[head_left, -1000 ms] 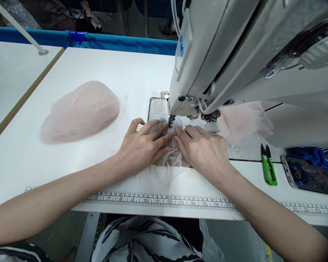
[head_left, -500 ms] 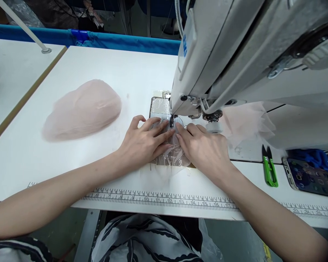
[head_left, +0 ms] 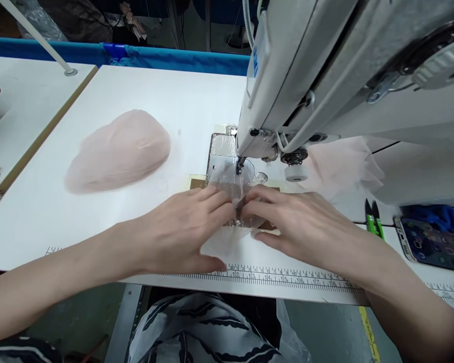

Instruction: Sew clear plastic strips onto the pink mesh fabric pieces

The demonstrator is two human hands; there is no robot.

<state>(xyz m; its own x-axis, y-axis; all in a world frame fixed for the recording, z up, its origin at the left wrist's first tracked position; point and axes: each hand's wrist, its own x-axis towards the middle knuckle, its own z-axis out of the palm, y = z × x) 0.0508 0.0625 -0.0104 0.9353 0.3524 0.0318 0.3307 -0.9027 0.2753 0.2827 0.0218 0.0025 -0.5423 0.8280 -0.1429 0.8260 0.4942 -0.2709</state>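
My left hand (head_left: 181,232) and my right hand (head_left: 302,222) lie side by side on a small sheer pale piece of fabric (head_left: 230,184), a little in front of the presser foot and needle (head_left: 240,164) of a white sewing machine (head_left: 325,75). On both hands the fingers are stretched out and rest flat on the fabric, fingertips almost touching each other. The far end of the fabric reaches up under the needle area. The thumbs stay apart from the fingers, near the printed ruler (head_left: 287,277) along the table's front edge.
A pile of pink tulle (head_left: 119,148) lies on the white table (head_left: 155,96) to the left. More pink tulle (head_left: 344,164) sits behind the machine arm. Green thread snips (head_left: 374,219), a phone (head_left: 431,244) and a blue cloth (head_left: 439,214) lie at the right.
Both hands have slid back from the needle toward me, drawing the sheer fabric along. The needle plate, covered by fingers before, now shows.
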